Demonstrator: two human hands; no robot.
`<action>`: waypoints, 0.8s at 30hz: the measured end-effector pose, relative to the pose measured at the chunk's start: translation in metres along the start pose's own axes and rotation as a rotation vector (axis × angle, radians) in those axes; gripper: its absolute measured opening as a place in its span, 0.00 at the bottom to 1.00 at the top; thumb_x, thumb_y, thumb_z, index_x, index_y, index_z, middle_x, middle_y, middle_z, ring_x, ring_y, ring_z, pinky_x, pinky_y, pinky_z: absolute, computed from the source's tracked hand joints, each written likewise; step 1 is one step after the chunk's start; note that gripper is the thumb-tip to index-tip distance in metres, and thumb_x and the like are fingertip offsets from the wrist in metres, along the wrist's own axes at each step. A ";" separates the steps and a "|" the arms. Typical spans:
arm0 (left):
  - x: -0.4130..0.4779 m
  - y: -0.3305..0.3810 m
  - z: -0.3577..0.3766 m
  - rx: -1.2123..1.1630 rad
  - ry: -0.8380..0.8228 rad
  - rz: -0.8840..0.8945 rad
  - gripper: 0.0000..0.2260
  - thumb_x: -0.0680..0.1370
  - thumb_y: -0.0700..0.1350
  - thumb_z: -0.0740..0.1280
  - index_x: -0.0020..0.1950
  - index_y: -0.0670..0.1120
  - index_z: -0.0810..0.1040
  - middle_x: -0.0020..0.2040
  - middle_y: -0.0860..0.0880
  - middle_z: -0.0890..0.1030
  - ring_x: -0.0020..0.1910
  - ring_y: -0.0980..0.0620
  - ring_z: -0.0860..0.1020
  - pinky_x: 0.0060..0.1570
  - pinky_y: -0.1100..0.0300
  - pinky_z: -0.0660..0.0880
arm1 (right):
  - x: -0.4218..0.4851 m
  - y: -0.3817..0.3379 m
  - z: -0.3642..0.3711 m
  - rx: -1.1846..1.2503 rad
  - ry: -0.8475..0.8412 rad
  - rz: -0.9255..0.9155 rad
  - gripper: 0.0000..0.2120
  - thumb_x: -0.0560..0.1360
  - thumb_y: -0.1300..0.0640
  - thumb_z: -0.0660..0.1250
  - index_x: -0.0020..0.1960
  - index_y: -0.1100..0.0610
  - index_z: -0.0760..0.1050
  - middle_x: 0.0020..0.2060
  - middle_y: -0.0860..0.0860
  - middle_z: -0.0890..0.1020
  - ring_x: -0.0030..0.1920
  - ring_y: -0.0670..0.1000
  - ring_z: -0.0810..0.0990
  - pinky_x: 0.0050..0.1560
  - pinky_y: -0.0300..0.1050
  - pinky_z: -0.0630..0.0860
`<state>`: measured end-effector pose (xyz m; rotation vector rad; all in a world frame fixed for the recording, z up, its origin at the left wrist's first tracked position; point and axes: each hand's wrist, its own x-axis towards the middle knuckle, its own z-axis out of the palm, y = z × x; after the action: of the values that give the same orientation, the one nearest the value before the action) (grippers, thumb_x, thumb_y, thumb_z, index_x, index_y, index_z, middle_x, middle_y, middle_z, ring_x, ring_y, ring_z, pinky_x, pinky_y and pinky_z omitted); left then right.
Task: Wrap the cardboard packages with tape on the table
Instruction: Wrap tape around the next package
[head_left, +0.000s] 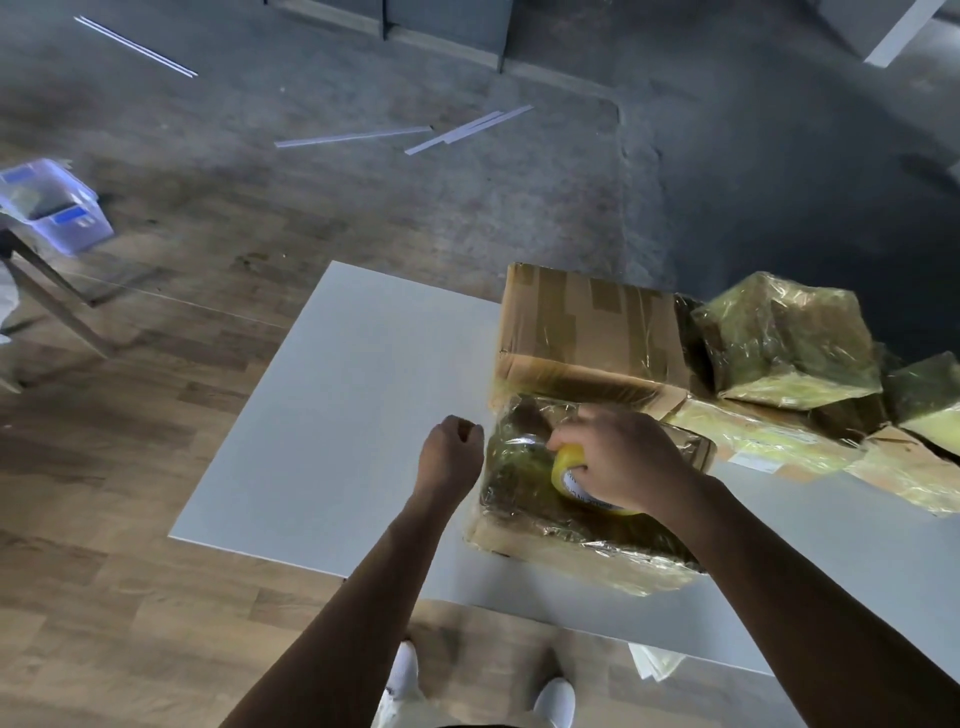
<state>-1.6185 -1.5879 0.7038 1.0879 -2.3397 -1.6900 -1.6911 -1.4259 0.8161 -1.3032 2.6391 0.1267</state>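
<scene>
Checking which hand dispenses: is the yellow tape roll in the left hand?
No, the right hand grips the tape roll on the wrapped package; the left hand is curled beside it.

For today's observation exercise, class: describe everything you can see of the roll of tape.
The tape roll is yellowish, translucent-looking plastic tape wound on a white core with printing too blurred to read. It sits tilted on its edge on top of the tape-wrapped cardboard package nearest the person. The right hand grips it from above, hiding much of it.
</scene>
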 end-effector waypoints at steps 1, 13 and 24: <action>-0.006 0.008 0.001 0.047 -0.016 0.048 0.13 0.77 0.43 0.61 0.33 0.42 0.68 0.30 0.48 0.70 0.29 0.50 0.67 0.32 0.59 0.65 | 0.001 0.000 0.000 -0.003 0.002 -0.003 0.18 0.74 0.52 0.65 0.64 0.43 0.75 0.52 0.47 0.76 0.55 0.49 0.74 0.46 0.40 0.65; -0.037 0.043 0.023 0.609 -0.083 0.113 0.16 0.83 0.49 0.54 0.56 0.39 0.74 0.53 0.39 0.79 0.55 0.38 0.76 0.56 0.49 0.71 | -0.036 0.041 0.031 0.451 0.284 -0.037 0.27 0.70 0.61 0.72 0.65 0.47 0.69 0.58 0.48 0.74 0.58 0.50 0.75 0.52 0.39 0.74; -0.032 0.038 0.029 0.684 0.008 -0.014 0.25 0.80 0.62 0.56 0.57 0.43 0.77 0.55 0.43 0.79 0.55 0.43 0.76 0.50 0.52 0.72 | -0.034 0.054 0.019 0.229 0.150 -0.116 0.33 0.74 0.58 0.68 0.74 0.39 0.61 0.45 0.46 0.66 0.36 0.45 0.69 0.30 0.31 0.60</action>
<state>-1.6257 -1.5404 0.7354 1.1655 -2.9906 -0.8705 -1.7116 -1.3637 0.8037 -1.4305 2.5933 -0.2919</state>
